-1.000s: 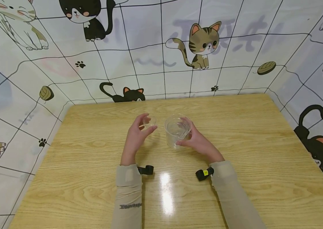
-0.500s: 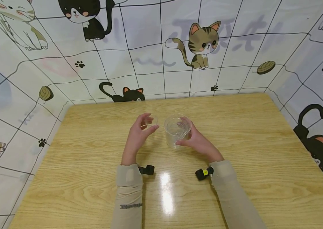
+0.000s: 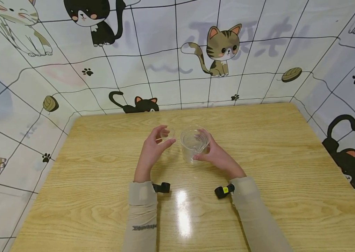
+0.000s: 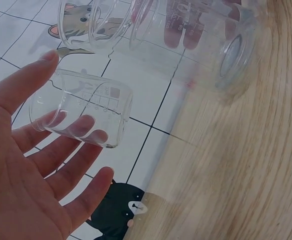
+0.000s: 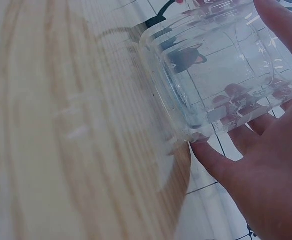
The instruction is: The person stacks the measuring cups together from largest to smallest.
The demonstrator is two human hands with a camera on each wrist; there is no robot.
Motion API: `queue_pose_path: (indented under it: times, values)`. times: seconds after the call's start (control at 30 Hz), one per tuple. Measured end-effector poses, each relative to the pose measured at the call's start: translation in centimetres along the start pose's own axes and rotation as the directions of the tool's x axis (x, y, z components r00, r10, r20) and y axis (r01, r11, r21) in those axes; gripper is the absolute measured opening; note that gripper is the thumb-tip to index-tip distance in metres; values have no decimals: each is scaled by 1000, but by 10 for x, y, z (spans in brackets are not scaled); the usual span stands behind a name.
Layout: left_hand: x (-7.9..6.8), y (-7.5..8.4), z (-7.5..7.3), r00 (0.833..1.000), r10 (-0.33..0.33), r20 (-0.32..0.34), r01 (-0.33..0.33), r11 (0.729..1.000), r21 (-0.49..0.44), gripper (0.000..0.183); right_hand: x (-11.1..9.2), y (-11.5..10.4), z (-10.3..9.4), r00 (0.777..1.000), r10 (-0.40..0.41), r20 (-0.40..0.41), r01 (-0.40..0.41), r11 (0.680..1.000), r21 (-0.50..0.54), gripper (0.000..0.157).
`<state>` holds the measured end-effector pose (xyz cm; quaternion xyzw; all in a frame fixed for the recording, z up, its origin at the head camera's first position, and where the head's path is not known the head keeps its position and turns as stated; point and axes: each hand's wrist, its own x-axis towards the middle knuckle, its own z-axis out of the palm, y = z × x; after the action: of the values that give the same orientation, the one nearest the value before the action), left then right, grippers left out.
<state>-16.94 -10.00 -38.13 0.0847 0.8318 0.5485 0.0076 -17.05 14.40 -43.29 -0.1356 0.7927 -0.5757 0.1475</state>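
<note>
A small clear glass beaker (image 3: 167,133) is held between the thumb and fingers of my left hand (image 3: 153,148), raised off the table. The left wrist view shows this small beaker (image 4: 93,102) with printed markings on its wall and nothing visible inside. Just to its right, my right hand (image 3: 217,156) grips a larger clear beaker (image 3: 187,150) by its right side. Inside the larger beaker (image 4: 206,60), several rims show, like beakers nested in one another. Its base is upright and close to the tabletop; I cannot tell whether it touches. A narrow gap separates the two beakers.
The wooden table (image 3: 95,182) extends around both hands, with a bright light reflection near the front. Behind and beside it hangs a white cloth (image 3: 161,66) printed with cats and grid lines. Black wrist cameras (image 3: 163,187) sit on both cuffs.
My left hand has shifted slightly right with the small beaker, nearer to the larger one. The right hand and the larger beaker have stayed in place.
</note>
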Motion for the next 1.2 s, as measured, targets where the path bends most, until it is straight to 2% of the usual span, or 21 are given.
queue_pose_path:
  times: [0.17, 0.43, 0.7, 0.97, 1.2]
  values:
    - [9, -26, 4, 1000, 8, -1, -8, 1000, -14, 65, 2, 7, 1, 999, -34, -6, 34, 999, -15, 99]
    - [8, -20, 5, 1000, -19, 16, 19, 999, -29, 61, 1, 7, 2, 999, -42, -2, 42, 999, -22, 101]
    - [-1, 7, 0, 1000, -21, 8, 21, 1000, -12, 58, 1, 4, 1, 1000, -28, -6, 28, 1000, -10, 100]
    - [9, -19, 3, 1000, -19, 9, 20, 999, -30, 61, 1, 5, 1, 999, -37, 1, 37, 999, -2, 100]
    - [10, -22, 4, 1000, 0, -1, -1, 1000, -28, 62, 1, 6, 1, 999, -36, -4, 36, 999, 4, 100]
